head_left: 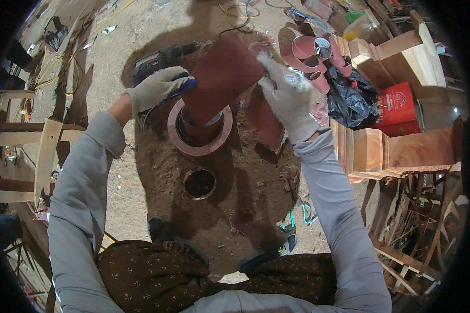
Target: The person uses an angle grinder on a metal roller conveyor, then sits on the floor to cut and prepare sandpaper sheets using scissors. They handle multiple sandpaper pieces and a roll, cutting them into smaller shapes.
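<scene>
I see the dark-red sheet [223, 77] held above the ground [128, 208], left grip [159, 89] closed on its left edge, right grip [290, 95] on its right corner; long axis slanting far right to near left, near end over the pinkish ring [200, 151], left grip nearer that.

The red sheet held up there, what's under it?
Under the red sheet is a pink ring. Its near rim shows; the sheet covers part of the far side, so anything there can't be seen.
</scene>
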Available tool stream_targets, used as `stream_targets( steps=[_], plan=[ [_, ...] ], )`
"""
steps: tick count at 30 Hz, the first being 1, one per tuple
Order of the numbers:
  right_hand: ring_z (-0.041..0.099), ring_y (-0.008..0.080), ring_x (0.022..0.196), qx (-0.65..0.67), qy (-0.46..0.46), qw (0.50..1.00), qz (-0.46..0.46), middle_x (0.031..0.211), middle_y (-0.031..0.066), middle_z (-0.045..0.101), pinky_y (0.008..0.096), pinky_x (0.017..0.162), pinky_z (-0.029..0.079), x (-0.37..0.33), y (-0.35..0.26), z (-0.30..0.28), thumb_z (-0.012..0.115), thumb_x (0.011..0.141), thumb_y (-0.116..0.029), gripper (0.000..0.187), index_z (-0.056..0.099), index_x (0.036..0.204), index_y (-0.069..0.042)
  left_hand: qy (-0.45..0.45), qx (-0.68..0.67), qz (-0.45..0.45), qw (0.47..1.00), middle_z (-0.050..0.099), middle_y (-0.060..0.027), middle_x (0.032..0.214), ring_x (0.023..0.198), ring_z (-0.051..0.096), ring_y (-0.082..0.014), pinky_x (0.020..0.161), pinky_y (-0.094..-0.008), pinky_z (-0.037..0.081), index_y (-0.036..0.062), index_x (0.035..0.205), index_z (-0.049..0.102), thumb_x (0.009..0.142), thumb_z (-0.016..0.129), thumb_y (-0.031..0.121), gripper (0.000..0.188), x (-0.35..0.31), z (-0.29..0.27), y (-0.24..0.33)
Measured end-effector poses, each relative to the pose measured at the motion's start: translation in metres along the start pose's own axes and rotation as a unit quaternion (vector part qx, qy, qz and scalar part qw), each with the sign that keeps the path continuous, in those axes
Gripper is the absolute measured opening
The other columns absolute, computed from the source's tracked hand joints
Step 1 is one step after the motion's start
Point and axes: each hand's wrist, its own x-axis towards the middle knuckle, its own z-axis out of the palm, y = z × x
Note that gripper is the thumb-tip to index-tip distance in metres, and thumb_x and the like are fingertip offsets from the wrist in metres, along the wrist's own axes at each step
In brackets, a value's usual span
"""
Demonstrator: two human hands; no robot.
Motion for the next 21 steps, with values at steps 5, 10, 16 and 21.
stream_targets(
  steps=[5,10,16,21],
  plan=[
    [0.072,0.0286,0.079,-0.161,-0.003,0.982,-0.097,0.095,0.0118,0.075,0.0369,0.066,0.055,0.037,0.007,-0.060,0.068,0.095,-0.021,0.029,0.071,0.123,-0.016,0.043,0.049,-0.011,0.998,0.059,-0.0068,0.130,0.122,0.053,-0.0173,0.105,-0.0320,0.044,0.0034,0.136,0.056,0.107,0.058,0.032,0.041,-0.010,-0.007,0.005],
    [0.070,0.0262,0.073,-0.259,-0.082,0.954,-0.129,0.091,0.0065,0.071,0.0393,0.062,0.053,0.033,0.003,-0.101,0.068,0.089,-0.024,0.032,0.067,0.121,-0.018,0.197,0.040,0.153,0.968,0.046,-0.0207,0.149,0.139,0.046,-0.0323,0.115,-0.0399,0.037,0.0064,0.153,0.038,0.095,0.072,0.040,0.075,-0.002,0.019,0.055],
    [0.071,0.0291,0.085,-0.182,0.027,0.968,-0.168,0.099,0.0088,0.074,0.0385,0.073,0.056,0.040,-0.020,-0.120,0.073,0.088,-0.021,0.028,0.073,0.115,-0.014,0.299,0.209,0.281,0.888,0.049,-0.0221,0.148,0.136,0.049,-0.0405,0.113,-0.0422,0.039,0.0065,0.152,0.042,0.088,0.074,0.024,0.074,0.041,0.064,0.163],
    [0.071,0.0215,0.082,0.078,0.015,0.997,-0.014,0.094,0.0077,0.073,0.0321,0.075,0.056,0.071,-0.051,-0.170,0.073,0.094,-0.022,0.030,0.071,0.120,-0.008,0.319,0.007,0.211,0.924,0.071,-0.0172,0.113,0.105,0.068,-0.0301,0.094,-0.0344,0.051,0.0036,0.125,0.069,0.098,0.061,0.020,0.033,0.066,0.035,0.165]
  ],
)
